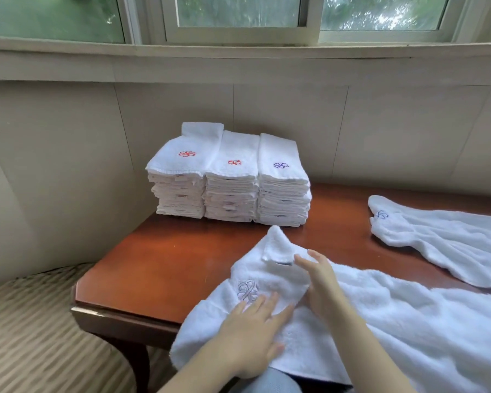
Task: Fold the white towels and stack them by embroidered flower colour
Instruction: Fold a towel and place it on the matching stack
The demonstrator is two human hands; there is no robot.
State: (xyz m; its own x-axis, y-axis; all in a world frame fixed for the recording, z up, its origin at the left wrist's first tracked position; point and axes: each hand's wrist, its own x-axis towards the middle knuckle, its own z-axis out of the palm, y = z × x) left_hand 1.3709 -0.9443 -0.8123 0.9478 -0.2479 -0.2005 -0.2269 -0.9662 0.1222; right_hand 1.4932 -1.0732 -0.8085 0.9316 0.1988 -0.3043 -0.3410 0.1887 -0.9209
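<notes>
A white towel (380, 321) lies across the near edge of the wooden surface (167, 259), its left end folded over with a pale purple flower (247, 290) facing up. The left hand (250, 330) presses flat on it, fingers straight and spread. The right hand (322, 282) stands edge-on against the fold, fingers straight; its thumb seems tucked out of sight. At the far left stand three folded stacks (231, 194), two topped with red flowers and one with purple. A second towel (451, 239) lies at the right.
</notes>
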